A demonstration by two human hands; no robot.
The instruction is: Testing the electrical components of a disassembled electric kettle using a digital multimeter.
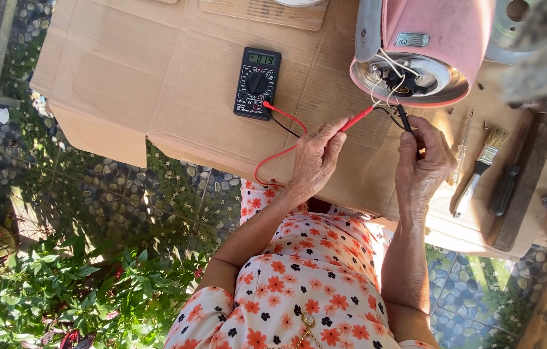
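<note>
The left hand [315, 158] fingers pinch the red probe [356, 120]; the right hand [421, 169] fingers grip the black probe [404, 119]. Both tips point toward 12 o'clock into the tipped pink appliance [438, 45]. A black multimeter [257, 83] lies on the cardboard-covered bench [157, 71] at 10 o'clock of the left hand

Black multimeter [257, 83] lay on flattened brown cardboard [157, 71] ahead of my left hand; its small rectangular screen [261, 59], grey-green with dark digits, sat along top edge. Small silvery rectangular label [412, 39] stuck on pink appliance body [445, 32], upper right. Saw no other packages or signs.
</note>
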